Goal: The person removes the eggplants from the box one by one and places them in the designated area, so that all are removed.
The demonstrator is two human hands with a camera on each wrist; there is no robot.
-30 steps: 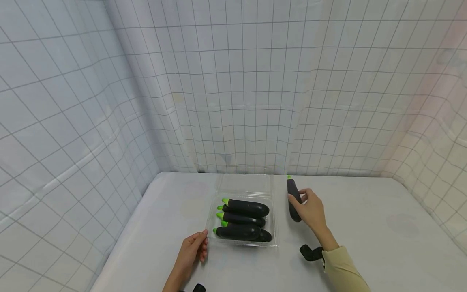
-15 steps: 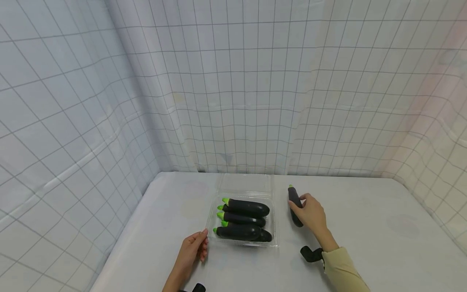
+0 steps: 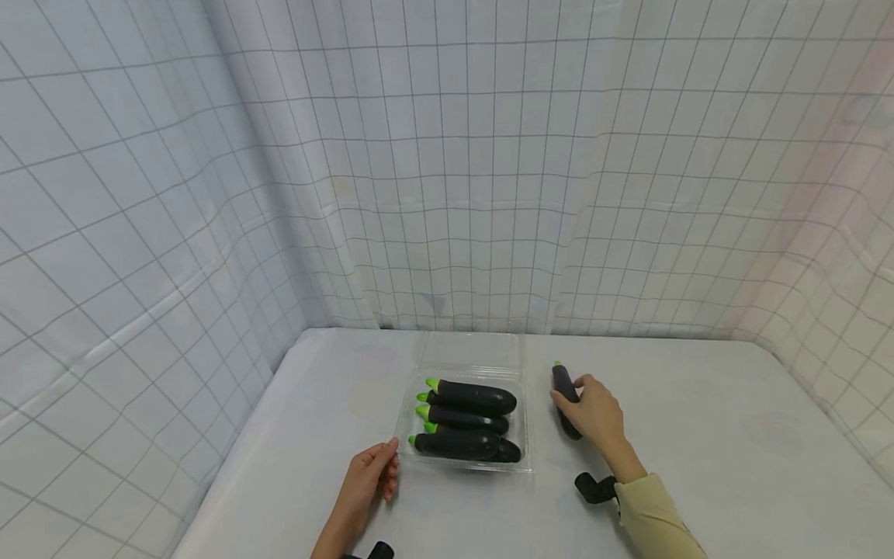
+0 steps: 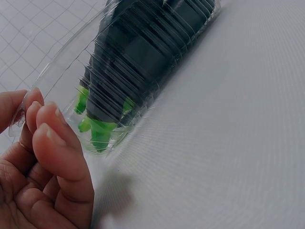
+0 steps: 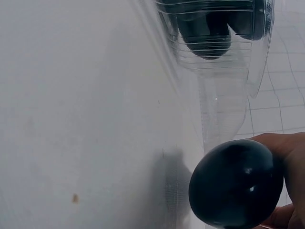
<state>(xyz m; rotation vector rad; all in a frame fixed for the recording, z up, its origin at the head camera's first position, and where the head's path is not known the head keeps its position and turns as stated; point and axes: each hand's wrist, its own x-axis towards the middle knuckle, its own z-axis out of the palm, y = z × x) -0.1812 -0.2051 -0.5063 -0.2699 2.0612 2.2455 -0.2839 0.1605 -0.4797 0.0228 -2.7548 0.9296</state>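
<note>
A clear plastic clamshell box lies opened on the table and holds several black eggplants with bright green stems, stacked side by side. At its near left corner, my left hand pinches the rim between thumb and fingers, as the left wrist view shows with the hand close up. To the right of the box, my right hand grips another eggplant, stem end pointing away from me. In the right wrist view its rounded end appears close up, apart from the box; a shadow falls beside it.
The box's clear lid lies folded back toward the far edge of the white table. White grid-patterned curtains stand behind the table and along both sides. Black wrist-camera mounts sit at my wrists.
My right hand has drawn the eggplant a little nearer to me, alongside the box, and lower in the view. The left hand and the box have stayed in place.
</note>
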